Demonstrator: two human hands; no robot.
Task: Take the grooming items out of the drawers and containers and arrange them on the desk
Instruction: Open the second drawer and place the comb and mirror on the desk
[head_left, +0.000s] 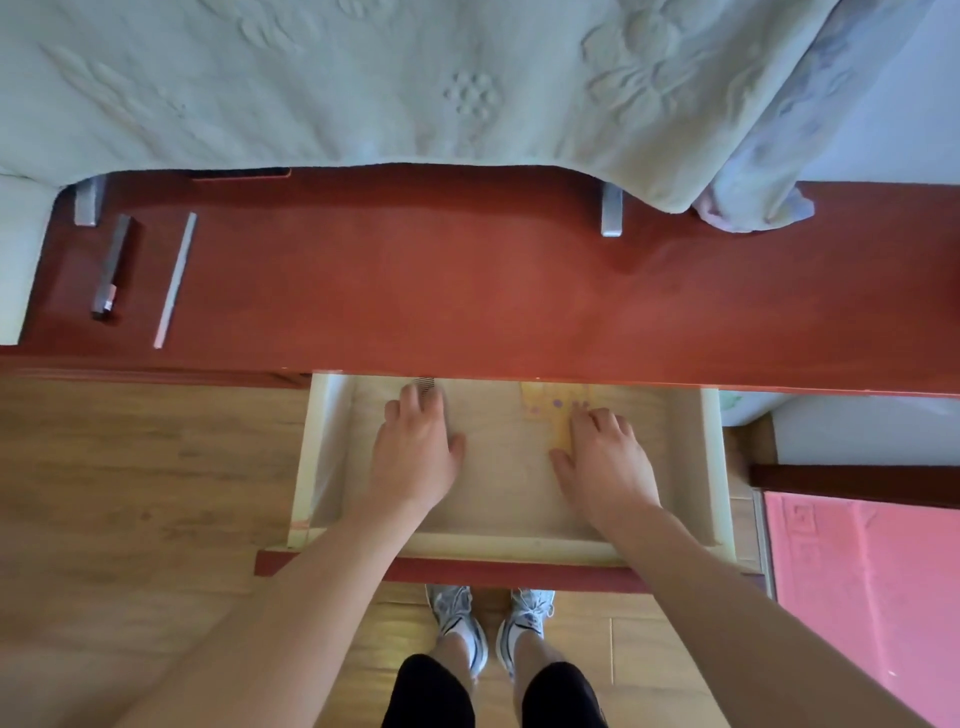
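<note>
A red desk (467, 291) spans the frame beneath a draped pale cloth (415, 78), its wide middle bare, while a person stands at its open drawer (711, 467) with both arms reaching in. The left hand (415, 452) lies palm down at the drawer's far left, fingers loosely together, their tips touching a dark comb (425, 385) that pokes out from under the desk edge. The right hand (605, 457) rests flat with fingers slightly spread on a yellow patterned item (545, 410) at the far right; neither hand grips anything. Bare drawer floor lies between the hands. At the desk's left end lie a dark slim stick (113, 267) and, just beside it, a pale narrow file (176, 280).
</note>
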